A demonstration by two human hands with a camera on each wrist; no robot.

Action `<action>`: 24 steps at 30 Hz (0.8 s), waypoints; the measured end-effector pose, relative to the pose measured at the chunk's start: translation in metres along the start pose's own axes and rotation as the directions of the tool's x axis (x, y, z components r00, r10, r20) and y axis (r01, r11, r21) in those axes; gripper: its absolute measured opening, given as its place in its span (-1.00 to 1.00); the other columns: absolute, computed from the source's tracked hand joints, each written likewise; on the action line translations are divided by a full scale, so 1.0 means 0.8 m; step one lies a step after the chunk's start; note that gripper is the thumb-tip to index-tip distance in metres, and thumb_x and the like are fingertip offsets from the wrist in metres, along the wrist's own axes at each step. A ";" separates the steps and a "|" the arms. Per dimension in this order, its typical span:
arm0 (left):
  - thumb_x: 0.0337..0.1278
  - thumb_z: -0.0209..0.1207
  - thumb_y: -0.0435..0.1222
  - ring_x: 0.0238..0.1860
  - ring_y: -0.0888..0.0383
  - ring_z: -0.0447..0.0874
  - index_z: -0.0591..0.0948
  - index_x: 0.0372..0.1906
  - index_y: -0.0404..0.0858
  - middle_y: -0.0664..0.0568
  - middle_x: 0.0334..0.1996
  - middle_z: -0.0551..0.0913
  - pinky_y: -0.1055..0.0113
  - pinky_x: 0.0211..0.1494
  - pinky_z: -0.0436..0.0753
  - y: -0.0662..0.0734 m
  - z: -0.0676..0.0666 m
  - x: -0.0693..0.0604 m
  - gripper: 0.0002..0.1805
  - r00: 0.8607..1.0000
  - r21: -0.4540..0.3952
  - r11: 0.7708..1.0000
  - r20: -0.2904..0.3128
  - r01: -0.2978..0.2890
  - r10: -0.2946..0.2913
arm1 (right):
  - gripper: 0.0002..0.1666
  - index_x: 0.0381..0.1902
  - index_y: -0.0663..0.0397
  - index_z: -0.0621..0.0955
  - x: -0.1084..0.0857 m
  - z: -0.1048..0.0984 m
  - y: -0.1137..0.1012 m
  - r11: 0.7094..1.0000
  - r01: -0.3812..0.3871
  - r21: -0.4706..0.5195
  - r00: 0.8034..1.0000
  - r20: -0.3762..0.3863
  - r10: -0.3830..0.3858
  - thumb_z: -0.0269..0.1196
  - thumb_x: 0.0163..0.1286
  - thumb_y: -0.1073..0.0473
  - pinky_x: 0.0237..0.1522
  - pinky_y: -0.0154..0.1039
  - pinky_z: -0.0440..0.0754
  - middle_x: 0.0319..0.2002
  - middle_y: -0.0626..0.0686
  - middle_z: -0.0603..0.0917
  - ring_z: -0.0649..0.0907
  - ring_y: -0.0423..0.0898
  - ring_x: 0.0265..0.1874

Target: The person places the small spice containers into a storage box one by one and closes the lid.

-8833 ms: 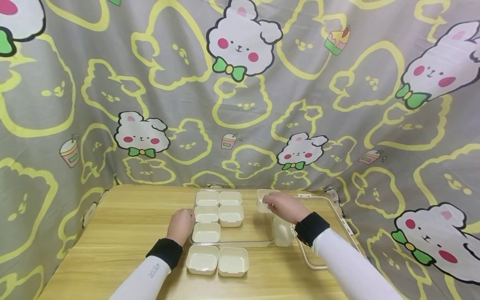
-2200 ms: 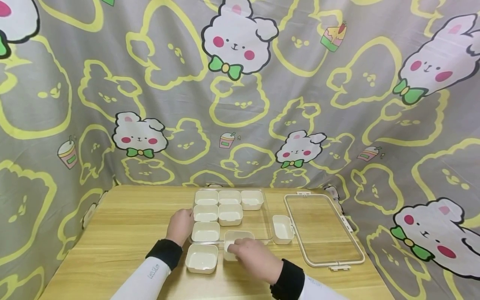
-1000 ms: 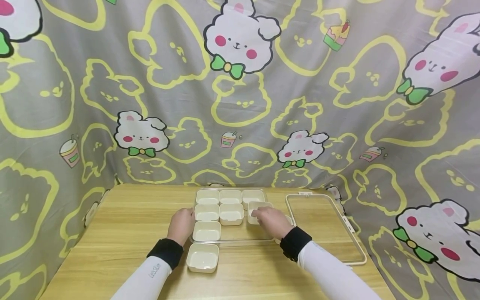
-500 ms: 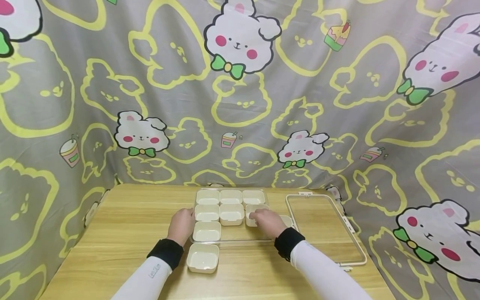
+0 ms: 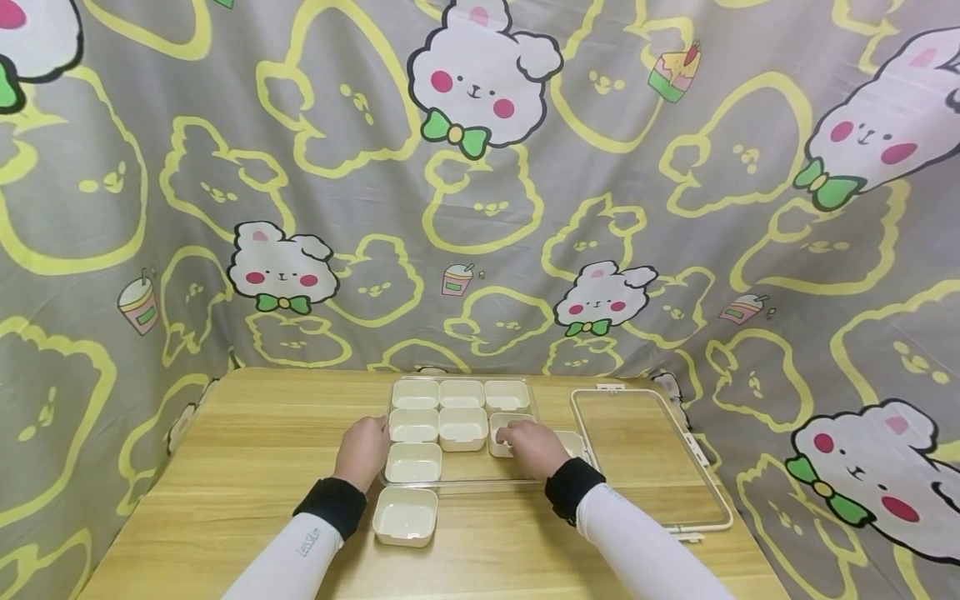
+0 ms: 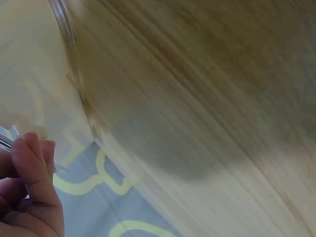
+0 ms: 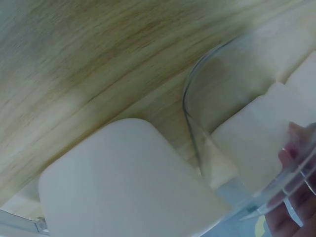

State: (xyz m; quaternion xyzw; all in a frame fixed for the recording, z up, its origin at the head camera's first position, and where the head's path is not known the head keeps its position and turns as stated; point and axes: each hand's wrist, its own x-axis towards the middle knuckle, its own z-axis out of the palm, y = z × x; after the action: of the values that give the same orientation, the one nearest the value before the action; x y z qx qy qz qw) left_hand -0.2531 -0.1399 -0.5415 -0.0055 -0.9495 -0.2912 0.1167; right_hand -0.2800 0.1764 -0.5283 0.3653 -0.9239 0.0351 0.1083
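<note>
Pinching a little white cup (image 5: 502, 451), the right hand (image 5: 536, 450) bends its fingers over the rim, at the clear box's (image 5: 483, 482) right side. The left hand (image 5: 363, 452) pinches the box's left edge. Six other cups (image 5: 462, 429) sit inside. Outside, a front cup (image 5: 405, 517) stands on the table (image 5: 225, 475).

The small rounded-square plastic cups (image 5: 405, 517) are a plain pale cream, and the rectangular plastic box (image 5: 487, 483) is clear and colourless. The flat rectangular lid (image 5: 656, 450) has a whitish frame round a see-through middle. The wooden bench (image 5: 262, 458) is light yellowish brown, streaked with darker grain. The grey fabric curtain (image 5: 375, 208) is printed with yellow outlined figures, white black-edged rabbits (image 5: 483, 75) with pinkish-red cheeks and green bows, and small pink drink cups (image 5: 455, 282). The long fabric sleeves (image 5: 281, 558) are white with grey-blue lettering; the thick wristbands (image 5: 330, 506) are solid black.
</note>
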 end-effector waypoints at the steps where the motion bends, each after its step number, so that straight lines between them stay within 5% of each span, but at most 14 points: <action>1: 0.38 0.07 -0.40 -0.32 -0.16 0.71 0.71 -0.18 -0.45 -0.23 -0.38 0.71 -0.03 -0.25 0.67 0.000 0.000 0.000 -0.77 1.000 0.001 1.000 0.000 0.000 0.000 | -0.61 -0.23 -0.06 0.67 0.000 0.000 0.000 1.000 -0.001 -0.002 1.000 0.000 0.001 0.44 0.02 0.44 -0.46 -0.28 0.57 -0.42 -0.11 0.59 0.64 -0.13 -0.41; 13: 0.39 0.08 -0.40 -0.35 -0.10 0.70 0.71 -0.22 -0.43 -0.21 -0.39 0.71 0.01 -0.27 0.67 0.000 -0.002 0.000 -0.78 1.000 -0.001 1.000 0.003 0.009 -0.009 | -0.63 -0.25 -0.10 0.64 0.011 0.003 0.000 0.999 -0.011 -0.035 0.998 0.060 0.013 0.29 0.17 0.51 -0.44 -0.27 0.56 -0.44 -0.13 0.56 0.61 -0.16 -0.42; 24: 0.37 0.08 -0.42 -0.39 -0.10 0.70 0.70 -0.28 -0.43 -0.20 -0.45 0.69 0.02 -0.33 0.67 0.002 -0.002 0.000 -0.79 1.000 0.010 1.000 -0.012 -0.009 0.010 | -0.67 -0.25 -0.11 0.67 0.018 0.006 0.001 0.998 -0.031 -0.050 0.999 0.035 0.032 0.30 0.21 0.47 -0.42 -0.27 0.59 -0.42 -0.12 0.62 0.65 -0.15 -0.40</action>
State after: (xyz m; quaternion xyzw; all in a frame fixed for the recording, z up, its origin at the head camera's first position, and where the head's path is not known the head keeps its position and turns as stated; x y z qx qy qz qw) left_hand -0.2523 -0.1394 -0.5396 -0.0077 -0.9502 -0.2861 0.1236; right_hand -0.2914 0.1667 -0.5301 0.3484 -0.9319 0.0072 0.1005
